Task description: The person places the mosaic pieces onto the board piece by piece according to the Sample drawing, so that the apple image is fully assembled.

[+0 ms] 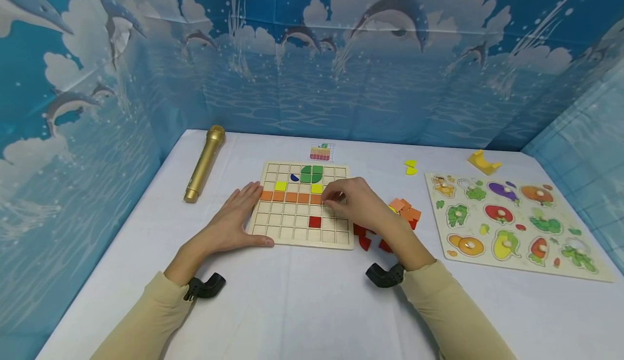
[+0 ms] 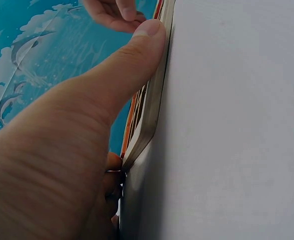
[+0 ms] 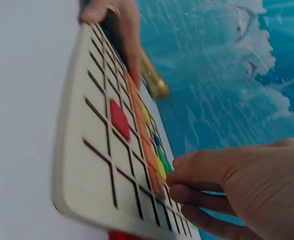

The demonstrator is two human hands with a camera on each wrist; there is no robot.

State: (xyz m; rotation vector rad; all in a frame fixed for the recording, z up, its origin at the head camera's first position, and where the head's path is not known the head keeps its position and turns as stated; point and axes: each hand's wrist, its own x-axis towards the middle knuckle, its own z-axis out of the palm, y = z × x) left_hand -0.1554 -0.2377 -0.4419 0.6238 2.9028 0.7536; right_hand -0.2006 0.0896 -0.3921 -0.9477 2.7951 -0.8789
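Observation:
A wooden grid board (image 1: 287, 235) lies on the white table. Set in it are a row of orange squares (image 1: 291, 197), two yellow squares (image 1: 280, 186), green pieces (image 1: 312, 174), a dark blue half-round (image 1: 294, 177) and a red square (image 1: 314, 222). My left hand (image 1: 231, 222) rests at the board's left side with fingers spread straight, its thumb along the front edge. Over the right end of the orange row is my right hand (image 1: 358, 203), fingers bent and fingertips close together by the board. I cannot tell whether a piece is between them.
Loose red pieces (image 1: 364, 242) and orange pieces (image 1: 409, 214) lie right of the board, partly under the right arm. Further off are yellow pieces (image 1: 411, 170), a vegetable puzzle (image 1: 468, 219), a yellow curved block (image 1: 484, 163), a small pattern card (image 1: 322, 152) and a gold microphone (image 1: 205, 165).

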